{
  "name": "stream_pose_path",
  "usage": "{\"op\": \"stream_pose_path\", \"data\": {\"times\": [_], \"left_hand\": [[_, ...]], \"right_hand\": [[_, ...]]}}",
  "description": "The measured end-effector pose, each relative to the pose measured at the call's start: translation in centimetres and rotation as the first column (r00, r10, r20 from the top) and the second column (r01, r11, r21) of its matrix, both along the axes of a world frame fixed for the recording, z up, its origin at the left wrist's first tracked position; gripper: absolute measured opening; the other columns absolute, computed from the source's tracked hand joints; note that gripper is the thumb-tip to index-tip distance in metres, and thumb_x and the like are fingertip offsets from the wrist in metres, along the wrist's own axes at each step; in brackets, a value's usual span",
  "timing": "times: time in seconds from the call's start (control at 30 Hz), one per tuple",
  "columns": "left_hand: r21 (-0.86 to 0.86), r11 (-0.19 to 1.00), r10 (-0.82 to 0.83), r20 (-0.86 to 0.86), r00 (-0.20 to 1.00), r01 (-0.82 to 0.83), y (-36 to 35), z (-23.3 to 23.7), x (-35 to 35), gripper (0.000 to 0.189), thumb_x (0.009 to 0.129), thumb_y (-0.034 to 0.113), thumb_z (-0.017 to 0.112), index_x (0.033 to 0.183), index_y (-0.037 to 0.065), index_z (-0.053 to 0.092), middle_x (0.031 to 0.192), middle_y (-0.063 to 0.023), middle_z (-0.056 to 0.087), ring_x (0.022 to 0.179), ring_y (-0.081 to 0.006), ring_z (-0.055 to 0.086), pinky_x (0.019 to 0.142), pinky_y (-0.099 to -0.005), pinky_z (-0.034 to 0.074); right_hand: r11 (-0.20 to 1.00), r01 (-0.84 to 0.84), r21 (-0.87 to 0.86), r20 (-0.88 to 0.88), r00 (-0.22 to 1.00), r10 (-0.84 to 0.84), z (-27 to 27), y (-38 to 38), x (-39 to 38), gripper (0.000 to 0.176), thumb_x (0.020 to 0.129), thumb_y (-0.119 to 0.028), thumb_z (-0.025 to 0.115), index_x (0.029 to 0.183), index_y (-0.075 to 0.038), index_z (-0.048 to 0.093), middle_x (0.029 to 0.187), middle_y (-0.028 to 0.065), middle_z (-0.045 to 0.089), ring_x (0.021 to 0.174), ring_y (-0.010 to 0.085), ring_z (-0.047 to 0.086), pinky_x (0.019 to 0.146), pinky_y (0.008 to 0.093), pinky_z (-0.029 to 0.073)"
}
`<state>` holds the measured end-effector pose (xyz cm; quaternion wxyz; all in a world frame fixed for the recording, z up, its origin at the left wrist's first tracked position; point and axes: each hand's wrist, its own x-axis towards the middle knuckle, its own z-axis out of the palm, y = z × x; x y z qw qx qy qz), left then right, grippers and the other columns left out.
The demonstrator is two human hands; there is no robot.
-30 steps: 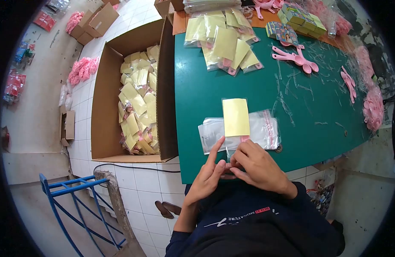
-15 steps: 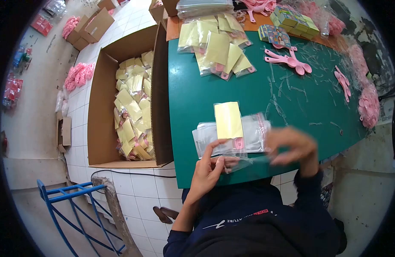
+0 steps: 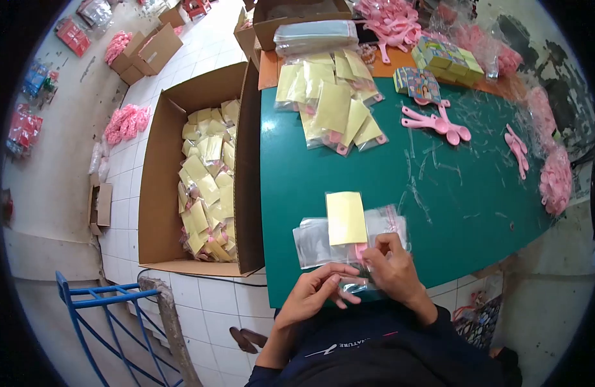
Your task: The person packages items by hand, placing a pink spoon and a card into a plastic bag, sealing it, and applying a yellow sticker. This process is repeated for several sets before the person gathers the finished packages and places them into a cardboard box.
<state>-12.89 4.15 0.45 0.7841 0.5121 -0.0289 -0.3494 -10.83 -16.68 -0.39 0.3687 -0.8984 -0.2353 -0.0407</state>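
Observation:
A clear plastic bag holding a yellow card (image 3: 346, 219) and a pink spoon handle (image 3: 360, 250) lies over a stack of flat clear bags (image 3: 313, 242) at the table's near edge. My left hand (image 3: 313, 290) has its thumb and fingers closed around the bag's loose lower end. On the right, my right hand (image 3: 394, 267) pinches the same bag beside the pink handle, its fingertips partly covering it. The spoon's other end is hidden behind the card.
Filled yellow-card bags (image 3: 333, 106) lie on the green table (image 3: 355, 171). Pink spoons (image 3: 436, 124), printed cards (image 3: 417, 84) and plastic scraps are farther right. A deep cardboard box (image 3: 249, 193) of filled bags stands left, near a blue metal frame (image 3: 110, 290).
My right hand has swept in from the right to the bag's lower end and pinches it. My left hand keeps hold. The whole view has shifted down slightly.

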Motion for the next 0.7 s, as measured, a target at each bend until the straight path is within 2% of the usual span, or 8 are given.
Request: {"op": "stream_pose_path", "data": {"times": [0.1, 0.2, 0.33, 0.37, 0.47, 0.57, 0.67, 0.7], "left_hand": [[0.067, 0.994, 0.086, -0.020, 0.996, -0.085, 2.1, -0.2, -0.2, 0.026, 0.094, 0.006, 0.042, 0.120, 0.002, 0.046, 0.109, -0.0134, 0.062, 0.088, -0.0205, 0.065, 0.064, -0.0244, 0.054], [0.403, 0.874, 0.107, 0.387, 0.916, -0.272, 1.0, -0.5, 0.0, 0.032, 0.088, 0.002, 0.053, 0.119, 0.004, 0.045, 0.108, -0.0120, 0.062, 0.087, -0.0191, 0.065, 0.062, -0.0244, 0.054], [0.502, 0.753, 0.049, 0.602, 0.797, -0.425, 0.0, -1.2, -0.2, 0.019, 0.080, 0.001, 0.064, 0.097, 0.001, 0.058, 0.100, -0.0084, 0.059, 0.080, -0.0165, 0.064, 0.062, -0.0258, 0.056], [0.480, 0.767, 0.135, 0.528, 0.838, -0.426, -0.1, -1.2, -0.4, 0.011, 0.077, 0.000, 0.065, 0.087, 0.001, 0.060, 0.098, -0.0087, 0.058, 0.078, -0.0161, 0.063, 0.062, -0.0264, 0.056], [0.470, 0.775, 0.123, 0.544, 0.830, -0.423, -0.3, -1.7, -1.1, 0.010, 0.079, -0.006, 0.060, 0.087, -0.001, 0.059, 0.098, -0.0090, 0.056, 0.084, -0.0127, 0.060, 0.060, -0.0222, 0.056], [0.498, 0.754, 0.128, 0.529, 0.839, -0.429, -0.4, -0.8, -1.1, 0.008, 0.079, -0.006, 0.060, 0.086, -0.002, 0.058, 0.099, -0.0093, 0.056, 0.084, -0.0133, 0.060, 0.061, -0.0230, 0.056], [0.501, 0.733, 0.186, 0.502, 0.845, -0.460, -1.1, -1.1, -1.4, 0.008, 0.079, -0.005, 0.061, 0.085, -0.002, 0.057, 0.097, -0.0097, 0.058, 0.082, -0.0133, 0.060, 0.062, -0.0235, 0.055], [0.501, 0.719, 0.197, 0.517, 0.833, -0.481, -1.3, -1.2, -1.4, 0.008, 0.079, -0.003, 0.062, 0.085, -0.001, 0.058, 0.093, -0.0091, 0.059, 0.079, -0.0132, 0.060, 0.061, -0.0238, 0.055]], "right_hand": [[0.993, 0.015, 0.117, 0.059, 0.998, -0.022, -0.4, 0.3, 0.1, 0.022, 0.070, -0.004, 0.072, 0.088, -0.005, 0.060, 0.087, 0.0090, 0.048, 0.066, 0.0215, 0.057, 0.059, 0.0301, 0.050], [0.982, -0.030, 0.186, -0.024, 0.999, 0.035, 0.2, 0.0, 0.4, 0.021, 0.070, -0.006, 0.073, 0.086, -0.004, 0.060, 0.089, 0.0091, 0.047, 0.071, 0.0197, 0.056, 0.062, 0.0295, 0.049], [0.967, -0.021, 0.254, -0.241, 0.967, 0.084, 0.6, -0.6, 0.2, 0.019, 0.072, -0.007, 0.073, 0.085, -0.003, 0.060, 0.093, 0.0089, 0.047, 0.078, 0.0177, 0.055, 0.067, 0.0281, 0.048], [0.961, -0.005, 0.275, -0.305, 0.948, 0.093, 0.7, -0.8, 0.1, 0.018, 0.072, -0.007, 0.073, 0.084, -0.003, 0.060, 0.094, 0.0087, 0.047, 0.080, 0.0173, 0.055, 0.068, 0.0279, 0.047], [0.915, 0.018, 0.403, -0.414, 0.895, 0.165, 0.7, -0.8, 0.1, 0.015, 0.076, -0.005, 0.070, 0.085, -0.001, 0.059, 0.095, 0.0072, 0.049, 0.079, 0.0141, 0.055, 0.067, 0.0258, 0.048], [0.776, 0.275, 0.567, -0.663, 0.711, 0.233, -0.4, -0.7, -0.5, 0.013, 0.080, -0.005, 0.067, 0.087, 0.001, 0.058, 0.092, 0.0056, 0.053, 0.079, 0.0110, 0.057, 0.066, 0.0230, 0.050], [0.725, 0.430, 0.538, -0.745, 0.644, 0.171, -0.1, 0.1, -0.8, 0.012, 0.083, -0.005, 0.064, 0.087, 0.003, 0.056, 0.086, 0.0056, 0.058, 0.077, 0.0095, 0.060, 0.064, 0.0211, 0.051], [0.737, 0.428, 0.523, -0.709, 0.698, 0.098, -0.4, 0.4, -1.0, 0.012, 0.084, -0.005, 0.064, 0.087, 0.003, 0.056, 0.084, 0.0057, 0.058, 0.076, 0.0097, 0.060, 0.064, 0.0213, 0.051]]}}
